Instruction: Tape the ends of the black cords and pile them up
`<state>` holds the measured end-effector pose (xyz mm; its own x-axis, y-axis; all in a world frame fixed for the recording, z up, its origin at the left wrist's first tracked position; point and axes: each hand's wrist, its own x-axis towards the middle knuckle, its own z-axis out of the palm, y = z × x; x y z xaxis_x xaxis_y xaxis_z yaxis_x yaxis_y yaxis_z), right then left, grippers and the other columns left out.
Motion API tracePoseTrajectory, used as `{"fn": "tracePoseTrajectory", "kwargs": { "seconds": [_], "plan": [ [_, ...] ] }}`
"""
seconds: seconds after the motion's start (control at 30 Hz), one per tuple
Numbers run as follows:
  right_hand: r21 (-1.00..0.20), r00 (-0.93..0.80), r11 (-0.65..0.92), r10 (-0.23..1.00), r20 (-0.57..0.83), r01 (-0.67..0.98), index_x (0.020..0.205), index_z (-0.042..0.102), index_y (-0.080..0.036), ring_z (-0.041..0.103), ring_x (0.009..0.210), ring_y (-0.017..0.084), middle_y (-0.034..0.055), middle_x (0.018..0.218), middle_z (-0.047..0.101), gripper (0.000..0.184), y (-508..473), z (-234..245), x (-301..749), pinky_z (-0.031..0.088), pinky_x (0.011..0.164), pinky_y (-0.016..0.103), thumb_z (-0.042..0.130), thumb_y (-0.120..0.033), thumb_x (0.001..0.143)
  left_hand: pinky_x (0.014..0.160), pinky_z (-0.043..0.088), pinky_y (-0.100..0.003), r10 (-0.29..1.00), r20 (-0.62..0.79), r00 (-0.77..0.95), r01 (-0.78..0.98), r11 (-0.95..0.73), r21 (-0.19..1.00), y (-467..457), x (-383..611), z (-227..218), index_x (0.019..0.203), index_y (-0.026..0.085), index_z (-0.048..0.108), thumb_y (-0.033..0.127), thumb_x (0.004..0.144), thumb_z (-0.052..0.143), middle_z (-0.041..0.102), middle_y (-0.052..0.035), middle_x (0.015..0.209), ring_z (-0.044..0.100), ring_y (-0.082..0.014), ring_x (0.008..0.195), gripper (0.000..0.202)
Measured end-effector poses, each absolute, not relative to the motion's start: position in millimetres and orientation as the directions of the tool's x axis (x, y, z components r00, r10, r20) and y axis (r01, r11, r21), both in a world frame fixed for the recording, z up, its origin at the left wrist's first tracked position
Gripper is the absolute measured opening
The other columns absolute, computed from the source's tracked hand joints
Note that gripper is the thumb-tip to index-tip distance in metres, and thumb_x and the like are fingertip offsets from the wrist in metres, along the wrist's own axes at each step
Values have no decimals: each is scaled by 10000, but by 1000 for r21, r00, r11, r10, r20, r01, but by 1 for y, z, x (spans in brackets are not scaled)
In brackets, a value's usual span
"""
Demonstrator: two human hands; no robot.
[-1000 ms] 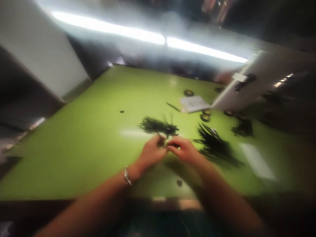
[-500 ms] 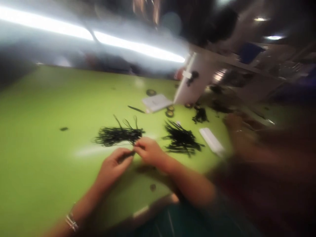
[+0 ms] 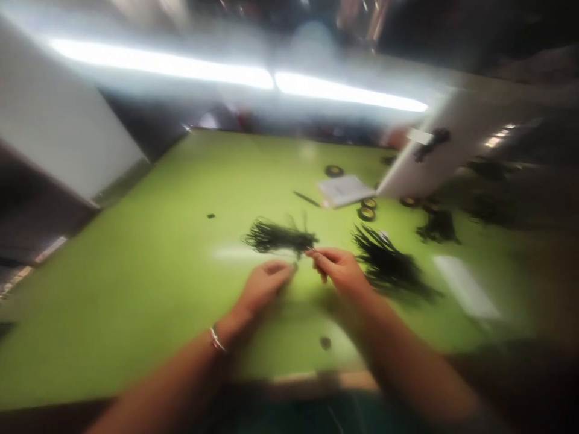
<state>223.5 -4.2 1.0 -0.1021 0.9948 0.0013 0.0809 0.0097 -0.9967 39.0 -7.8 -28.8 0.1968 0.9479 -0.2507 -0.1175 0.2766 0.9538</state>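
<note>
A bundle of thin black looped cords lies on the green table, just beyond my hands. My right hand is at the near right end of this bundle, thumb and fingers pinched on a thin dark strand that blurs into the pile. My left hand is a little to the left, its thumb and fingers closed together at the bundle's near edge. What the left fingers hold, if anything, is too small and blurred to make out. To the right of my right hand lies a second pile of black cords.
Beyond the piles are a white notepad, a dark pen and black rolls with yellow cores. A white panel stands at the right. A pale rectangular object and more black cords lie on the right side.
The view has swung left, so the table's things sit farther right in the picture. My hands, close together before, are now slightly apart, with the right at the looped bundle's end.
</note>
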Motion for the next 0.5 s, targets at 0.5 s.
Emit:
{"fn": "tracePoseTrajectory", "kwargs": {
  "seconds": [0.5],
  "plan": [
    [-966,-39,126,992,120,225,727,618,-203,525,525,91,-34,623,610,112,-26,-10,189,457,489,204,651,-281,802,589,401,-220,962,-238,136,-293,269,918,-13,43,-29,794,153,706,337,717,771,678,-13,734,567,-110,641,210]
  ]
}}
